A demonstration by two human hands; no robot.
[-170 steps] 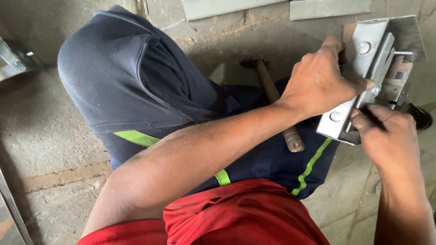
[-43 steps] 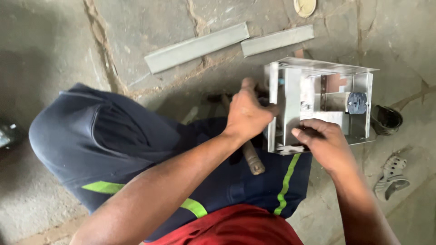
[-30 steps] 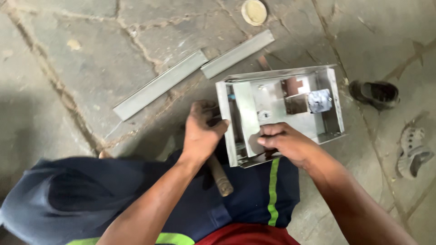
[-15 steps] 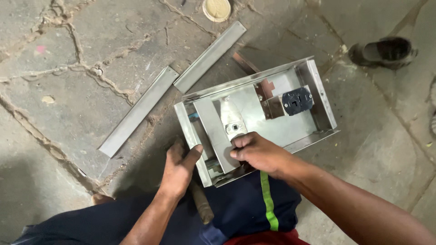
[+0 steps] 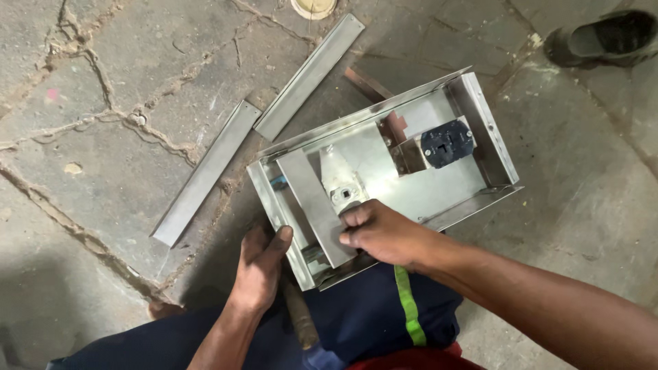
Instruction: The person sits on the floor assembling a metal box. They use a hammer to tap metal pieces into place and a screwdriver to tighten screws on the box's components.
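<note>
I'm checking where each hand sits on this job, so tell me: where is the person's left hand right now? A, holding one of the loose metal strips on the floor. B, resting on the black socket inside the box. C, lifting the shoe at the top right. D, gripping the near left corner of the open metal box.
D: the left hand clasps the near left corner of the metal box, while the right hand presses inside it.

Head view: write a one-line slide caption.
Left hand steadies an open metal box on stone floor; right hand presses inside it.
</note>
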